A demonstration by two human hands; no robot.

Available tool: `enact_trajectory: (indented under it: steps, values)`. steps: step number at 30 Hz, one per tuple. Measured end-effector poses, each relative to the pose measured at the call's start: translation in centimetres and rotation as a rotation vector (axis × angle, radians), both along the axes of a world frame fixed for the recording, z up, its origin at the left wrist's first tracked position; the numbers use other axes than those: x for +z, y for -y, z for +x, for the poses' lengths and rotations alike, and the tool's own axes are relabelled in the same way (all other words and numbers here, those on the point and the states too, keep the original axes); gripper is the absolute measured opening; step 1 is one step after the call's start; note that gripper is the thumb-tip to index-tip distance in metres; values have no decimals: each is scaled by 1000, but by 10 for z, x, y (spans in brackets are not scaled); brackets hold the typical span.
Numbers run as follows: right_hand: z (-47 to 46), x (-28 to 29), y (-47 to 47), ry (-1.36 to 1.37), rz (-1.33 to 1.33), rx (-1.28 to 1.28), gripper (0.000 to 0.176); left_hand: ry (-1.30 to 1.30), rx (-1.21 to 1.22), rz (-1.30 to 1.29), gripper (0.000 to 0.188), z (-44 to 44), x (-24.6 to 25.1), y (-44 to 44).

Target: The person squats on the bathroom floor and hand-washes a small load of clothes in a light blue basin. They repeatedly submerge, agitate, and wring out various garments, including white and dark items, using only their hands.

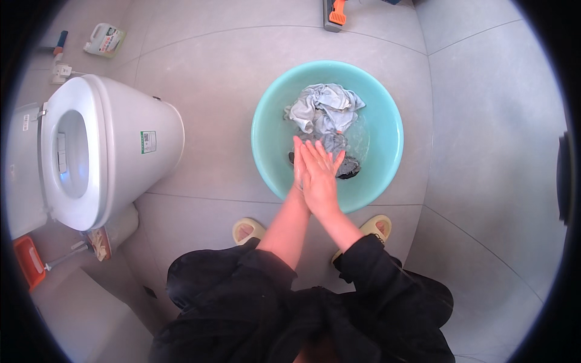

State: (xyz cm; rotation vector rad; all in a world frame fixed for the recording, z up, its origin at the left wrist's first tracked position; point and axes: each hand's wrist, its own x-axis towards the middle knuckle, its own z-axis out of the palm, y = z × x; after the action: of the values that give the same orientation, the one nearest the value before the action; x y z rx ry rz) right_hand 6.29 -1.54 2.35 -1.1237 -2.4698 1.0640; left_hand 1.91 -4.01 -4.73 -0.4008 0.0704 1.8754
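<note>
My left hand (297, 164) and my right hand (319, 179) press palm to palm above the near side of a turquoise plastic basin (388, 136). Their fingers are stretched out, with the right hand's spread on top. Nothing shows between the palms, though the right hand hides much of the left. Just beyond the fingertips, wet light grey-blue cloth (329, 102) lies bunched in the basin. Darker grey cloth (348, 167) lies lower, partly covered by my hands. Shallow water (361, 140) glints at the basin's right side.
A white toilet (131, 122) with its lid raised stands at left. Behind it are a plastic jug (105, 41) and a power socket strip (61, 72). A waste bin (122, 227) sits beside the toilet. An orange-and-grey cleaning tool (336, 16) lies at top. A tiled wall (490, 127) bounds the right.
</note>
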Motion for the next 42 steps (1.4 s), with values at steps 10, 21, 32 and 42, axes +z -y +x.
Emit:
enact_trajectory:
  steps: [10, 21, 32, 42]
  values:
    - [-5, -7, 5, 161, 162, 104, 41, -58, -11, -96, 64, -8, -3, 5]
    - [-9, -102, -31, 242, 430, -530, 42, -74, -155, 42, 80, 9, 37, -39]
    - [12, -21, -8, -39, -52, -11, 36, -145, -11, -222, 69, -2, 20, -24]
    - [15, -44, -134, -450, -710, -637, 25, -480, -237, -519, 46, 21, 45, -53]
